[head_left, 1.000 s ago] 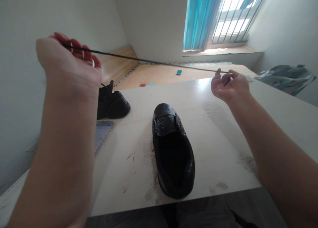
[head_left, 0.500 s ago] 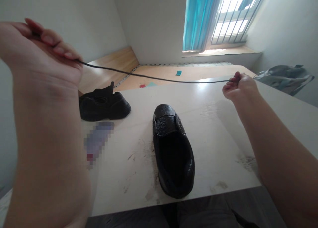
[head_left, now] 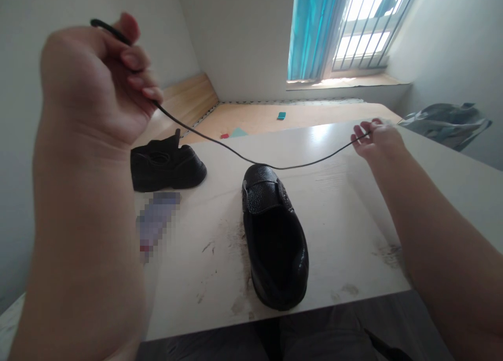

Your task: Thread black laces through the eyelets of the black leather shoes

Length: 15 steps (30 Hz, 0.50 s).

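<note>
Black shoelace [head_left: 236, 151] is being held out across the white table [head_left: 334, 214], clamped in the curled fingers of the left hand [head_left: 94, 83] and pinched by the right hand [head_left: 376, 137], the hands well apart. Its slack dips over the toe of a black leather shoe [head_left: 273, 240] (touching or just above, that cannot be told). No lacing is seen on that shoe so far; a second shoe [head_left: 167, 167] is set on its side nearby.
</note>
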Motion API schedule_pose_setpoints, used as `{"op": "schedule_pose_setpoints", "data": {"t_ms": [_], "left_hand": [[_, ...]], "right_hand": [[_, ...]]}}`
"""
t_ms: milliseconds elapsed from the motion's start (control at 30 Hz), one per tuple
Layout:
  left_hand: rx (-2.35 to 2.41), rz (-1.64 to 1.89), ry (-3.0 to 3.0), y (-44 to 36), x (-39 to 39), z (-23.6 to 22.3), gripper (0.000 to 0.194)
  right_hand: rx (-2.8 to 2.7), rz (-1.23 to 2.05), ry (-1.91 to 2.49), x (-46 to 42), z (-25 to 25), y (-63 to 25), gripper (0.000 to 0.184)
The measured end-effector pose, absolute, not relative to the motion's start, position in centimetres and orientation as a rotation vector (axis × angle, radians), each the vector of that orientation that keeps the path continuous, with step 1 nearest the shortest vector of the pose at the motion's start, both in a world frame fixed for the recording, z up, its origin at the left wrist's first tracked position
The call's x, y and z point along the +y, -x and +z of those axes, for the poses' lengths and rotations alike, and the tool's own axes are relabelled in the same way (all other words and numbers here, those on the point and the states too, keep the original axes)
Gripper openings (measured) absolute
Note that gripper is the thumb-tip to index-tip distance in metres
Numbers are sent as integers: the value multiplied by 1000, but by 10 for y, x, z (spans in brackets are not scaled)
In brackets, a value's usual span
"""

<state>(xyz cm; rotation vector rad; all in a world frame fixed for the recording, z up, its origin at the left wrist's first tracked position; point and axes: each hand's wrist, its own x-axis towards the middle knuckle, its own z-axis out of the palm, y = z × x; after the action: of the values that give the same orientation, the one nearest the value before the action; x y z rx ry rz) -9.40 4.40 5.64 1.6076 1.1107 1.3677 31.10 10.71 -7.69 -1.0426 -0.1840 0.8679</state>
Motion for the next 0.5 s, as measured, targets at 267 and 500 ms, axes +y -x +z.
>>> {"op": "schedule_pose_setpoints", "data": {"t_ms": [267, 500], "left_hand": [[968, 1156, -1784, 31, 33, 35, 45], [1120, 551, -2246, 13, 17, 18, 27]], "right_hand": [[-650, 1338, 952, 89, -67, -262, 24], [-1014, 1472, 908, 70, -60, -229, 9]]}}
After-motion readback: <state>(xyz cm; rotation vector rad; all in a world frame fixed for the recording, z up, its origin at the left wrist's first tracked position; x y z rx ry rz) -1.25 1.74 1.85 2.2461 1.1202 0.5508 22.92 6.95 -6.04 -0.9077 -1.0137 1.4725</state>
